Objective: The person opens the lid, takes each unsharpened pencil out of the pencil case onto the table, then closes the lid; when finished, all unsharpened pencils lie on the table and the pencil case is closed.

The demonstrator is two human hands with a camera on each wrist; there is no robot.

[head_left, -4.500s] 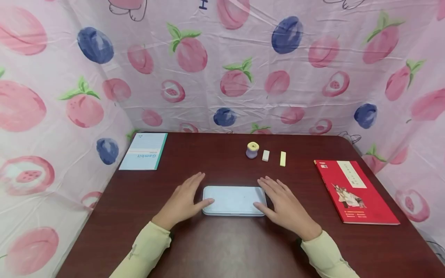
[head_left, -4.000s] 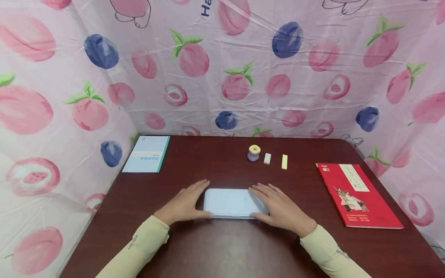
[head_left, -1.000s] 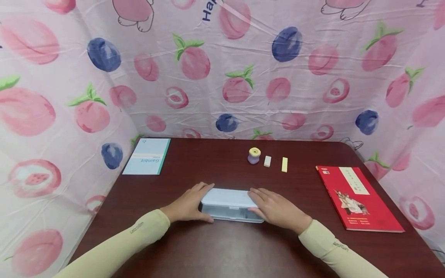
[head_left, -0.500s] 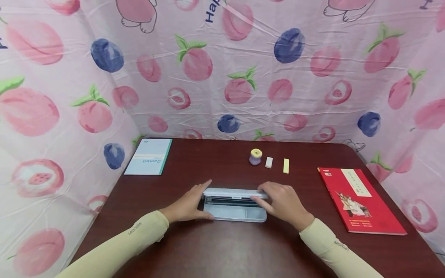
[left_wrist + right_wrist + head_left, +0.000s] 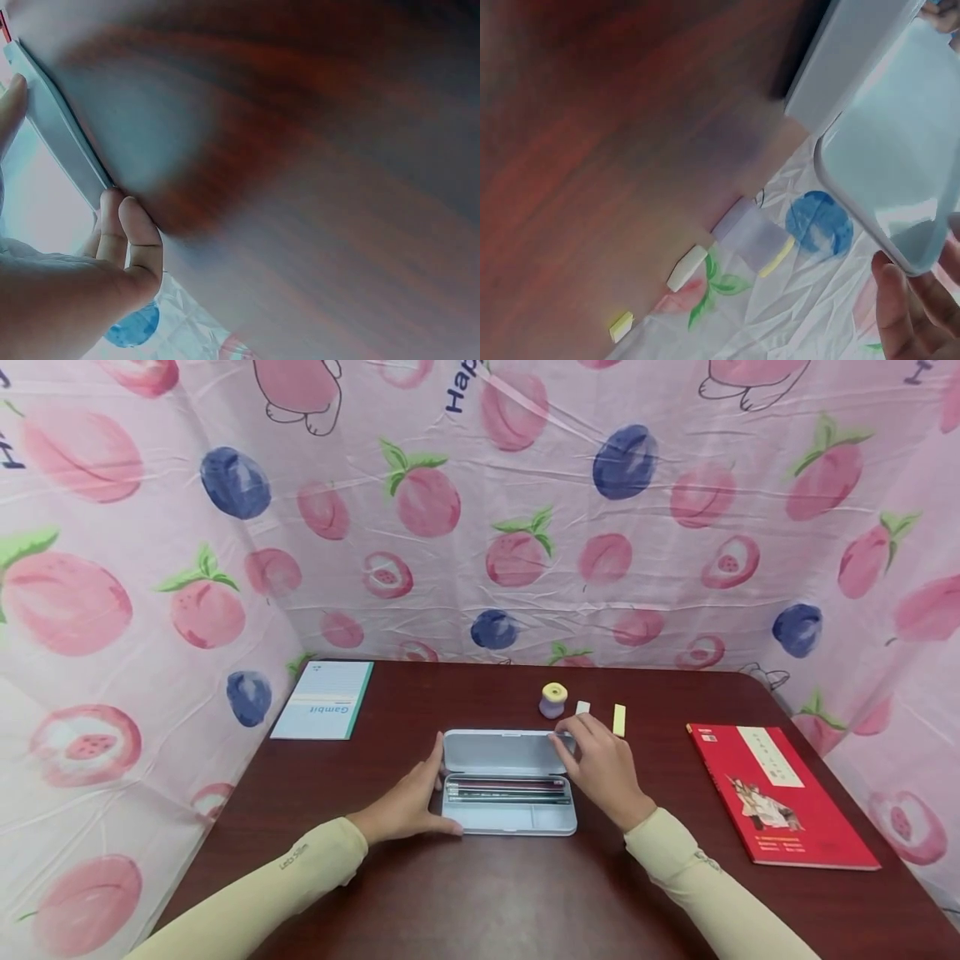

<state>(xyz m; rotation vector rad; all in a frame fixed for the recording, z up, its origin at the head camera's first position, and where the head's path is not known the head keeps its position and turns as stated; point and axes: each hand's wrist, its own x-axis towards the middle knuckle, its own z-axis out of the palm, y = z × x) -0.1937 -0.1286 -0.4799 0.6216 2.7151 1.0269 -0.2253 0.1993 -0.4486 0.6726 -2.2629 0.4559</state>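
Pencil case [image 5: 510,785] sits mid-tabletop [image 5: 480,893], lid [image 5: 502,751] tilted up, pencils [image 5: 506,789] inside. Left hand [image 5: 405,802] braces the base w/ straight fingers; right hand [image 5: 600,764] pinches the lid's right edge. Probably light, stiff, smooth plastic; best held by the edges. Notebook [image 5: 322,700] reads "Gambit".

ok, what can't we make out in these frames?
- White eraser, head view: partly hidden behind right hand.
- Pencil case contents: dark sticks, too small to identify.
- Left hand fingertips, head view: hidden behind the case.
- Wrist views: blurred, case cut off by frame edges.
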